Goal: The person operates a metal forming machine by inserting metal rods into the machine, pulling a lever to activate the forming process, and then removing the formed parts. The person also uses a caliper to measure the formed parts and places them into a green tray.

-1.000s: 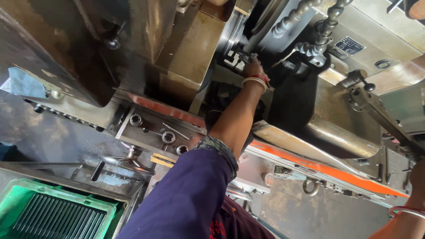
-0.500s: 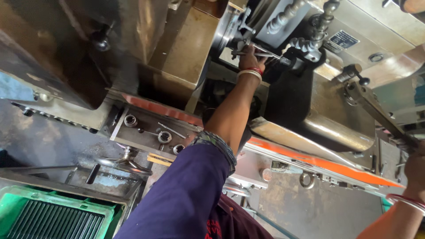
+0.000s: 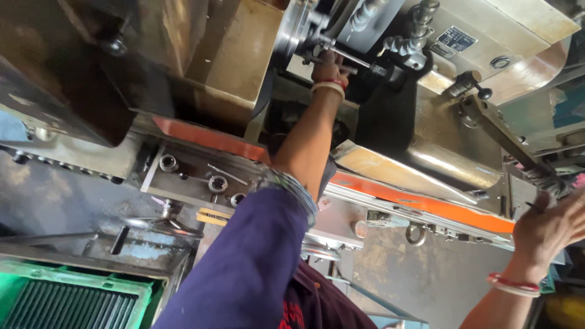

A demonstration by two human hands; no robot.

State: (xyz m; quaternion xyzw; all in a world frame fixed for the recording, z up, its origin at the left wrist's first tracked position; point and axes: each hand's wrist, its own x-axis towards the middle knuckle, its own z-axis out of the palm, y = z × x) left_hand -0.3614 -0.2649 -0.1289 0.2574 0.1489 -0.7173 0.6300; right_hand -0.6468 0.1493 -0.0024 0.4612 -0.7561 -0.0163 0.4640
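Change: since half a second earlier, I saw the left hand [image 3: 329, 66] climb toward 12 o'clock along the machine, and the right hand [image 3: 548, 228] came further into view at 4 o'clock.
Left hand: I saw it closed around a thin metal rod [image 3: 353, 59] at the chuck [image 3: 292, 36], arm stretched straight up, purple sleeve [image 3: 244, 268] pushed to the elbow, pale bangle [image 3: 328, 88] on the wrist.
Rod: it lay at 12 o'clock, running from the chuck toward 2 o'clock, crossing the fingers.
Right hand: I saw it spread open, holding nothing, near the long lever [image 3: 499, 137] at 3 o'clock; I could not tell whether it touched it.
Machine bed: an orange strip [image 3: 420, 195] ran from 9 o'clock to 4 o'clock beneath the arm.
Sockets: three round ones [image 3: 217, 183] sat on the grey plate at 8 o'clock.
Crate: a green one [image 3: 67, 298] sat at 7 o'clock.
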